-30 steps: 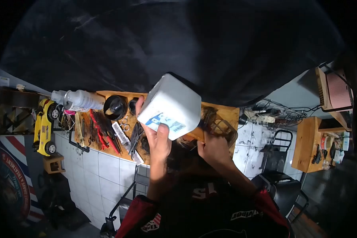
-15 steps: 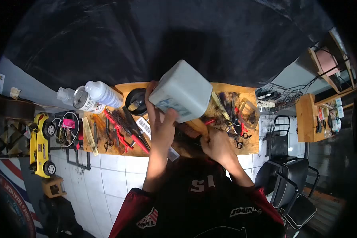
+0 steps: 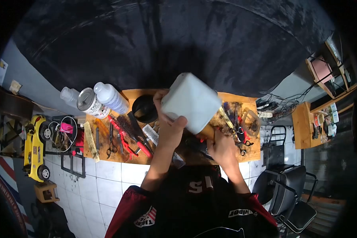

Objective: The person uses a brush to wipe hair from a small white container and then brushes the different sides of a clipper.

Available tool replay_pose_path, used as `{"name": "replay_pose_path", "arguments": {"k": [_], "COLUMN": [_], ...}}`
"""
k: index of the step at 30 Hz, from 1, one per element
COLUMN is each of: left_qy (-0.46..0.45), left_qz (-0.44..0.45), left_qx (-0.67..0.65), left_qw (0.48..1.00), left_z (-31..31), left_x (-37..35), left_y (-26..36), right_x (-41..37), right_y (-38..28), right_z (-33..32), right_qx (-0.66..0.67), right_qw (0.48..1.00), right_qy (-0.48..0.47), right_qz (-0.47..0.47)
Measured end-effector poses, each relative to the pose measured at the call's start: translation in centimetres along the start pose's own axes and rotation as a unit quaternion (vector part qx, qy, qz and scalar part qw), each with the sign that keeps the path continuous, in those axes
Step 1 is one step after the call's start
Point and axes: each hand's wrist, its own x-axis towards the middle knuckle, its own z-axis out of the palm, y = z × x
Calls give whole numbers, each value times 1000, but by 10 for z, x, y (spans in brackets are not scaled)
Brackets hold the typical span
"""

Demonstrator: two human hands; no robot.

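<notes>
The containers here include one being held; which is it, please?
The big white square jug in the left hand's grip; the three smaller ones sit untouched at the shelf's left.

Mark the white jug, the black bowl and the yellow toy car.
white jug (image 3: 191, 101), head view, its broad side face.
black bowl (image 3: 142, 108), head view, its dark inner wall.
yellow toy car (image 3: 33, 147), head view, middle of its body.

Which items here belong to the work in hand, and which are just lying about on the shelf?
In hand: white container, held by the left hand; right hand just below it, its hold unclear.

Lying about: black bowl, white bottle, tin, red tools, scissors, yellow toy car.
</notes>
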Motion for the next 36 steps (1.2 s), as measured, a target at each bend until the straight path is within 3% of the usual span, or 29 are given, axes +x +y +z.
{"name": "replay_pose_path", "arguments": {"k": [2,6,10,11,14,18,19,22,26,29,33,36], "left_qy": [21,33,10,25,44,6,1,-27,-73,-82,-42,-79], "left_qz": [-46,-4,-54,-42,-39,-33,-28,-10,43,62,27,57], "left_qx": [13,107,29,14,-19,-20,-13,3,76,69,-40,-66], "left_qw": [999,994,998,999,998,999,1000,1000,993,992,998,993], "left_z": [4,1,1,4,6,-1,-3,-6,-15,-17,-10,-17], "left_x": [2,2,6,4,12,19,19,20,17,21,20,17], "left_y": [7,-9,-17,-17,-12,-1,0,0,-12,-9,1,-5], "right_x": [-4,3,10,10,9,12,13,21,24,22,18,23], "right_y": [9,17,8,1,1,-1,-8,2,0,-8,-4,-9], "right_z": [2,-9,-9,-9,-3,-10,-14,2,-2,-4,-9,-7], "right_qx": [45,174,27,52,20,110,138,152,60,104,120,155], "right_qw": [997,985,998,995,999,992,988,987,996,994,984,986], "right_qy": [-51,25,48,33,26,-61,-68,51,45,23,-118,-18], "right_qz": [-28,-4,30,82,29,-24,5,-9,44,15,-52,-50]}}
